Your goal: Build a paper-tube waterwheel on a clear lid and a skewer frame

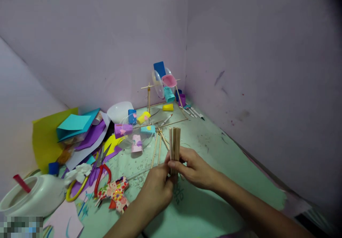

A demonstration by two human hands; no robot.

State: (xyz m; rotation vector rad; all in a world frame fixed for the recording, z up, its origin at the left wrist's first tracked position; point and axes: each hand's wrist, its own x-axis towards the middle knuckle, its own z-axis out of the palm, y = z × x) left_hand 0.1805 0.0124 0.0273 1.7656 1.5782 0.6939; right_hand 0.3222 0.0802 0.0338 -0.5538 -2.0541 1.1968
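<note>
A bundle of wooden sticks (175,143) stands upright between my two hands. My left hand (159,184) is closed around its lower part. My right hand (196,168) grips the bundle from the right, thumb across the front. Just behind lie several loose sticks (159,147) on the green tabletop (219,159). Beyond them is a clear plastic wheel (128,138) with purple, blue, yellow, teal and pink paper cups around it. Farther back, a stick frame (149,99) holds another wheel (158,84) with blue, pink and teal pieces.
Left of my hands lie red-handled pliers (97,181), scissors (100,159) and a floral star-shaped piece (116,195). Coloured sheets (48,138) and a white container (45,195) occupy the far left. Markers (196,112) lie near the back corner, by the right wall.
</note>
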